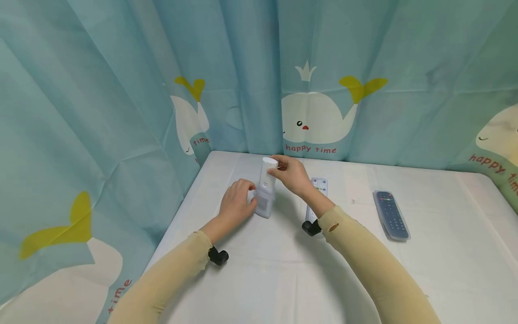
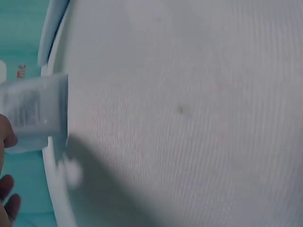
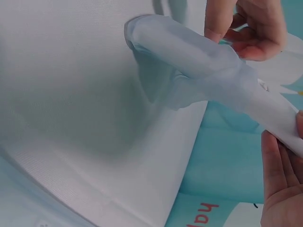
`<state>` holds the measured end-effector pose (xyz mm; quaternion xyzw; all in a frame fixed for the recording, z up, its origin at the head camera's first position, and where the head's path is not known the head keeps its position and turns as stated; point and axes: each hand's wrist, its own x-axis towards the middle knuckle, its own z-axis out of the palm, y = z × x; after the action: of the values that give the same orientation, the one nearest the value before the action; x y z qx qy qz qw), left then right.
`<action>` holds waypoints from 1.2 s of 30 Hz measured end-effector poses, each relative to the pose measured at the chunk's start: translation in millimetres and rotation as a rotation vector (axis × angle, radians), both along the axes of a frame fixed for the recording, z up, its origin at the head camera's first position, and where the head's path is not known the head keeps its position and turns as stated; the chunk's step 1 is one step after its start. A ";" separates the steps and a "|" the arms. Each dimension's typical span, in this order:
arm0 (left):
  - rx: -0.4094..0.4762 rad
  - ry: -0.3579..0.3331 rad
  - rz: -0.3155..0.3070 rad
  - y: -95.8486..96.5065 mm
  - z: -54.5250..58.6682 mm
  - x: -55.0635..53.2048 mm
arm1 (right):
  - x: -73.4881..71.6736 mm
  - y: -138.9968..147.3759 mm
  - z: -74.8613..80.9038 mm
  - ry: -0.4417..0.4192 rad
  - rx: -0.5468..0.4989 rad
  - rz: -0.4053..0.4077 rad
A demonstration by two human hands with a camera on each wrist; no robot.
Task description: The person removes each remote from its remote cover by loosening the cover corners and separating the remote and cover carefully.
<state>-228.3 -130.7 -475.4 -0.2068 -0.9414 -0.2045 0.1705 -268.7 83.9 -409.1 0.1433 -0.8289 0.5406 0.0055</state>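
A white remote control point(image 1: 269, 176) stands nearly upright, its lower part inside a translucent soft cover point(image 1: 264, 203). My right hand point(image 1: 292, 174) grips the remote near its bare upper end, thumb on one side and fingers on the other. On the other side, my left hand point(image 1: 238, 199) pinches the cover between thumb and fingers. In the right wrist view the cover point(image 3: 180, 45) looks bunched partway along, and the remote's bare end point(image 3: 279, 118) comes out of it. Printed marks show through the cover point(image 2: 33, 111) in the left wrist view.
A second white remote point(image 1: 319, 183) lies behind my right wrist, partly hidden by it. Farther right lies a dark remote point(image 1: 391, 216) in a clear cover. The white table point(image 1: 283, 279) ends at a blue curtain point(image 1: 251, 90) at the back and left.
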 end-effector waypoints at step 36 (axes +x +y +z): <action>-0.044 -0.186 0.020 -7.7 -5.0 4.2 | 2.9 -3.1 -12.2 -0.044 -0.063 0.060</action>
<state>-224.1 -138.4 -480.3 -0.1814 -0.9594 -0.2007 0.0796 -265.8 80.8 -421.3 0.1559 -0.8069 0.5692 -0.0242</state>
